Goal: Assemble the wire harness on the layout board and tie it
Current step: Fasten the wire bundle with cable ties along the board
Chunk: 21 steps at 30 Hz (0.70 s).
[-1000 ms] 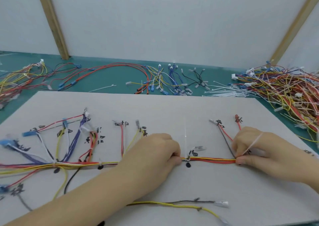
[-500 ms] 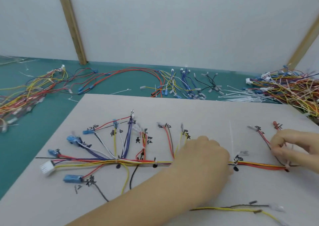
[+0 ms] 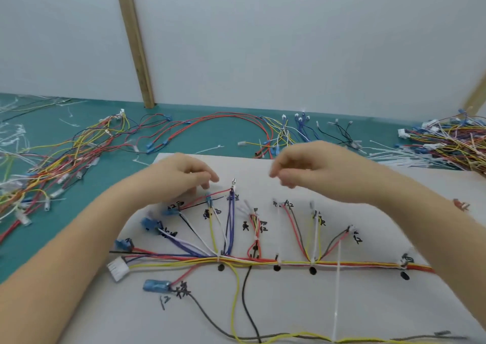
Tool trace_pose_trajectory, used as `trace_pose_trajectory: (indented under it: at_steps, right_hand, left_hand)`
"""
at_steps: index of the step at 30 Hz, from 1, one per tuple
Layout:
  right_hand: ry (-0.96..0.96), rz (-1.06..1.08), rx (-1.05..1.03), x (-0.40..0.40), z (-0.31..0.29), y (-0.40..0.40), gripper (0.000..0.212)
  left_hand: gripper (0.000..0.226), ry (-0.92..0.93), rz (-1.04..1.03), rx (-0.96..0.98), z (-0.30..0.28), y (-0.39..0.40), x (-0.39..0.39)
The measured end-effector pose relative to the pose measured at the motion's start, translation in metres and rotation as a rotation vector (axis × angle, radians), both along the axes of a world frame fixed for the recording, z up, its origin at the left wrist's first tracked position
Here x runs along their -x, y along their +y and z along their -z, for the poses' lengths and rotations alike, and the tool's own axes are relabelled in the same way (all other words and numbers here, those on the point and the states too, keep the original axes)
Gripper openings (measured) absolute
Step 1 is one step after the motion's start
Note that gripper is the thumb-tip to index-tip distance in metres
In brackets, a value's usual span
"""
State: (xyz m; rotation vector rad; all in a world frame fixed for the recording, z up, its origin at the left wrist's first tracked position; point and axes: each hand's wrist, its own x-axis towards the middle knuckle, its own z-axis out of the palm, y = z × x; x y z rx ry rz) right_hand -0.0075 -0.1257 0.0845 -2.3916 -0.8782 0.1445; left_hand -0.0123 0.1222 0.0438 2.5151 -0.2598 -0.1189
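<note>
Harness flat on layout board; L hand, R hand above, both grips released, empty

The layout board presents a matt white, paper-like face with black hand-inked markings. The wire harness consists of smooth plastic-insulated wires in red, yellow, purple, white and black. The white connector appears to be moulded plastic. The ring terminal shows bare shiny metal. The cable tie is translucent white plastic. The table mat is matt teal. The upright post is unfinished light wood.
</note>
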Motion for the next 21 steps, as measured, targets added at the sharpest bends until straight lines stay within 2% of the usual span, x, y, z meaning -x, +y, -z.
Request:
trace_pose_trajectory:
  at_steps: [5, 8, 11, 21]
  right_hand:
    - [0.044, 0.062, 0.06, -0.037, 0.027, 0.057, 0.019]
    - [0.121, 0.08, 0.088, -0.043, 0.038, 0.066, 0.013]
    - [0.201, 0.111, -0.014, -0.044, 0.041, 0.065, 0.01]
    - [0.163, 0.144, -0.024, -0.039, 0.044, 0.064, 0.007]
  left_hand:
    - [0.02, -0.022, 0.053, -0.079, 0.01, 0.005, 0.002]
    - [0.017, -0.037, 0.082, -0.087, 0.013, 0.006, -0.001]
    - [0.021, -0.048, 0.086, -0.048, 0.015, 0.006, -0.003]
    - [0.026, -0.035, 0.056, 0.013, 0.017, 0.006, -0.005]
